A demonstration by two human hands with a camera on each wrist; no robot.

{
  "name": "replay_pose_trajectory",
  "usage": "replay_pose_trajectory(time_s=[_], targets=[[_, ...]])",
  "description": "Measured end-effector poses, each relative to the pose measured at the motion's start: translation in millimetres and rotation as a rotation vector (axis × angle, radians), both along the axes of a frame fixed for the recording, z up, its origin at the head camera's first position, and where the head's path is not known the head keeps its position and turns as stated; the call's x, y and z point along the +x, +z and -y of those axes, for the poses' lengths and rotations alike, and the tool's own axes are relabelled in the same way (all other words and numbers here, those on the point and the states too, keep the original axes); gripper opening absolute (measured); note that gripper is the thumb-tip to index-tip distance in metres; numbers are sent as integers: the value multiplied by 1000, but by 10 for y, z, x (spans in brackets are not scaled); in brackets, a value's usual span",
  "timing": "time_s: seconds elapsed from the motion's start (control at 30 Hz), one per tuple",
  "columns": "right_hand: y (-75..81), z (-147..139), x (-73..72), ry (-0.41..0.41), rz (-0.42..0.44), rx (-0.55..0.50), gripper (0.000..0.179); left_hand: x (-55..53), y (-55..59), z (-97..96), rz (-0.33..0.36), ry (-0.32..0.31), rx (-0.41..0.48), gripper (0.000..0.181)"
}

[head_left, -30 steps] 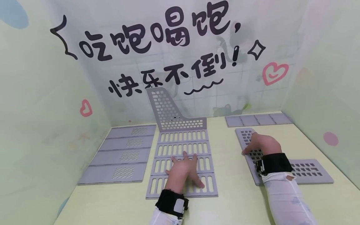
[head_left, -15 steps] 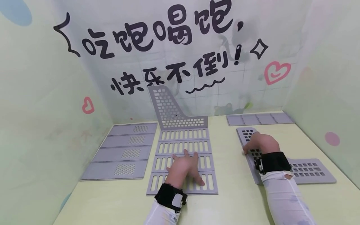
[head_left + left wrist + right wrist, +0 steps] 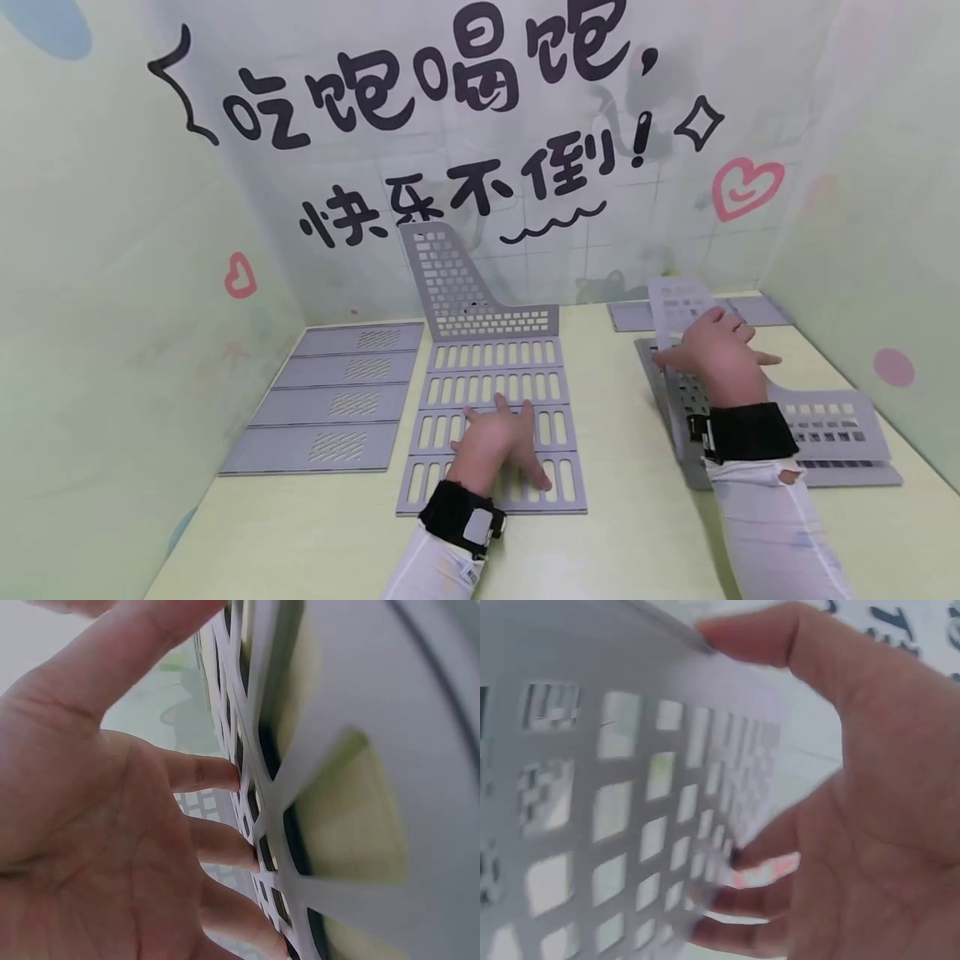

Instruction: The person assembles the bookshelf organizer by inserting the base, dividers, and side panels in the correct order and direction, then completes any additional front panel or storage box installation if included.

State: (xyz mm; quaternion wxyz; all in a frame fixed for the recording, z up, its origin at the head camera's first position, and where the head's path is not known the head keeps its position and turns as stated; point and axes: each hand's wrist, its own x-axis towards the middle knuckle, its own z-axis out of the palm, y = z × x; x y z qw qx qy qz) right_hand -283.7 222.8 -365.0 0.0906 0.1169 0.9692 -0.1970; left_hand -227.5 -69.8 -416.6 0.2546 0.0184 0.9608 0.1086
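Note:
My right hand (image 3: 720,358) grips a thin lilac-grey L-shaped panel (image 3: 873,433) with rows of small cutouts, tilted up off a like panel (image 3: 847,477) lying under it. In the right wrist view the thumb is at the edge of the raised panel (image 3: 652,645), while other fingers touch its pierced face. My left hand (image 3: 491,450) rests with spread fingers on the slotted grey panels (image 3: 579,496) laid in a column. In the left wrist view several fingertips touch the slotted surface (image 3: 427,750).
Behind the column an L-shaped cutout panel (image 3: 495,336) stands upright near the back wall. Grey strips with slanted slits (image 3: 277,450) lie at the left. Plain strips (image 3: 630,317) lie at the back right. Printed sheets wall in three sides of the table (image 3: 622,533).
My right hand has raised the upper L-shaped panel, tilting it off the one beneath. The left hand stays on the slotted panels. The head view has shifted slightly.

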Motion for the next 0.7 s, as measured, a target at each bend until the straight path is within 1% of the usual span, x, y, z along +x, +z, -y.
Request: replay_pose_trajectory(time_s=[0.1, 0.17, 0.27, 0.37, 0.47, 0.57, 0.63, 0.7], targets=[[147, 75, 25, -23, -131, -2, 135, 2, 12, -9, -6, 2, 2, 134], [237, 152, 32, -37, -236, -12, 136, 9, 20, -8, -17, 10, 5, 134], [292, 314, 31, -71, -435, -42, 140, 23, 26, 0, -29, 21, 13, 135], [229, 497, -2, -96, -636, -89, 144, 23, 17, 7, -33, 19, 14, 135], [108, 673, -47, -87, -806, -150, 144, 14, 8, 9, -30, 13, 11, 134], [-14, 808, -83, -55, -913, -177, 142, 5, 0, 7, -26, 8, 11, 133], [-84, 873, -94, -28, -960, -168, 140, 1, -5, 1, -21, 4, 13, 133], [-144, 924, -101, 4, -994, -138, 139, -6, -12, -6, -21, 2, 14, 133]])
